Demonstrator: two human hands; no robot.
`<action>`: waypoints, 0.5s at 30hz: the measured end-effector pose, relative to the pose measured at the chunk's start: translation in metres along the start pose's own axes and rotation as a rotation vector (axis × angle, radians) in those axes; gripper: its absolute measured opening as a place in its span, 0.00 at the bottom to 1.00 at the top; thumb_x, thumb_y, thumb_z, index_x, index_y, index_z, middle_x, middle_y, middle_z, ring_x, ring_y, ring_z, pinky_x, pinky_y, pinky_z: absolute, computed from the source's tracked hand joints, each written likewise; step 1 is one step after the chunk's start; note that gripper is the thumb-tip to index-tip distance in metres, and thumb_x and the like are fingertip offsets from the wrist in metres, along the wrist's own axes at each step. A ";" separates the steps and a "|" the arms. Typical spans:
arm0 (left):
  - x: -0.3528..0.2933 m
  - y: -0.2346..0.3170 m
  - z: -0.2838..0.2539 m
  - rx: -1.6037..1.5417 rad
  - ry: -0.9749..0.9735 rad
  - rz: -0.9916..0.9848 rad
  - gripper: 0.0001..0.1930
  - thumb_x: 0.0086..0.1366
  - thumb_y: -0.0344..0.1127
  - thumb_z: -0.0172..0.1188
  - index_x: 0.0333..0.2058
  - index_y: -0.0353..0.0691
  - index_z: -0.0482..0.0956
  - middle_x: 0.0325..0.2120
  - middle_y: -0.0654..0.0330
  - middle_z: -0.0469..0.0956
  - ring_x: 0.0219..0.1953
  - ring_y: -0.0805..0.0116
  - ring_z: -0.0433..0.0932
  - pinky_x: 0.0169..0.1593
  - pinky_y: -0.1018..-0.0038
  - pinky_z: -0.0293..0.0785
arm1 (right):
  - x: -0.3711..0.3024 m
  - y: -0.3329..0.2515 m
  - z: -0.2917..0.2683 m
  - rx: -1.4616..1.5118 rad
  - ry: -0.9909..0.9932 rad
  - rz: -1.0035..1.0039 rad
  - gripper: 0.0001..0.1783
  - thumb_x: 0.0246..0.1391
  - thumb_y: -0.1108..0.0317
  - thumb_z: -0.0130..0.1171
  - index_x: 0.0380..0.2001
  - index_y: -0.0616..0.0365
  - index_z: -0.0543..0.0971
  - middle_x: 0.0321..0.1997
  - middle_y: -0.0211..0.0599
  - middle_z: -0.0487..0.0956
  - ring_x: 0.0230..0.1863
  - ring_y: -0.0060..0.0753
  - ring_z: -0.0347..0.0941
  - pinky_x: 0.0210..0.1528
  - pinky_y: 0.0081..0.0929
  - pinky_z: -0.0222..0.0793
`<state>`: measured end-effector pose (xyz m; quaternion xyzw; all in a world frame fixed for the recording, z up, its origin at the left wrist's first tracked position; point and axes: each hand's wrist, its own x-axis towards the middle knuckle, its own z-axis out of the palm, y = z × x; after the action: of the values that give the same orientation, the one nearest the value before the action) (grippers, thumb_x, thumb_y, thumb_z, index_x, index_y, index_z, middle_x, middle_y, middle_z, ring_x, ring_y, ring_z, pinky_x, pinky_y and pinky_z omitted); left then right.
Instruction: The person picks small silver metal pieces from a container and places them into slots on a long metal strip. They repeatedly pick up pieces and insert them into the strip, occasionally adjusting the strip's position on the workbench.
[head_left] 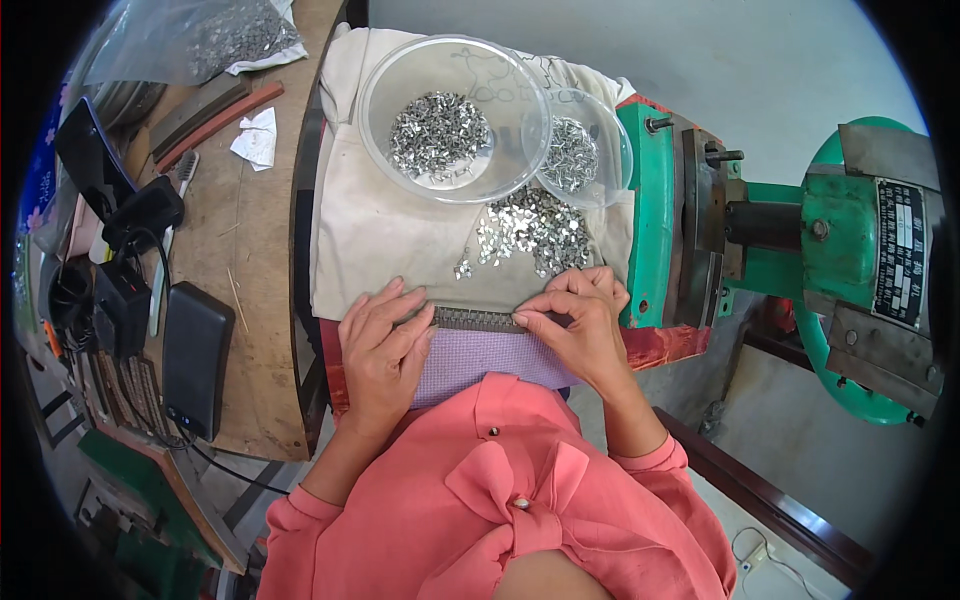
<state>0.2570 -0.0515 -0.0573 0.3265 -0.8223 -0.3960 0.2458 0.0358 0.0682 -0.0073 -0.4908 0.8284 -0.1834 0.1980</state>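
A narrow dark metal bar with a row of small slots or parts along it lies across the near edge of the beige cloth. The fingers of my left hand curl around its left end. At its right end, the thumb and forefinger of my right hand are pinched together; whatever is between them is too small to make out. A pile of small shiny metal pieces is spread just beyond the bar. Farther back stand a large clear tub and a smaller clear tub, both holding small metal parts.
To the right is a green machine with a vise-like green block close to my right hand. On the left, a wooden table carries a black phone-like device, cables and a red bar. Purple checked cloth covers my lap.
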 end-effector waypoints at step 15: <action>0.000 0.001 -0.001 0.009 -0.012 -0.018 0.12 0.59 0.27 0.68 0.42 0.39 0.87 0.50 0.57 0.83 0.62 0.53 0.75 0.68 0.52 0.59 | 0.003 0.002 -0.002 0.076 -0.010 -0.005 0.08 0.46 0.57 0.75 0.29 0.45 0.90 0.34 0.21 0.77 0.49 0.35 0.65 0.56 0.40 0.47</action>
<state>0.2576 -0.0513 -0.0563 0.3327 -0.8226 -0.3964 0.2355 0.0322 0.0669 -0.0069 -0.4858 0.8187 -0.2126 0.2202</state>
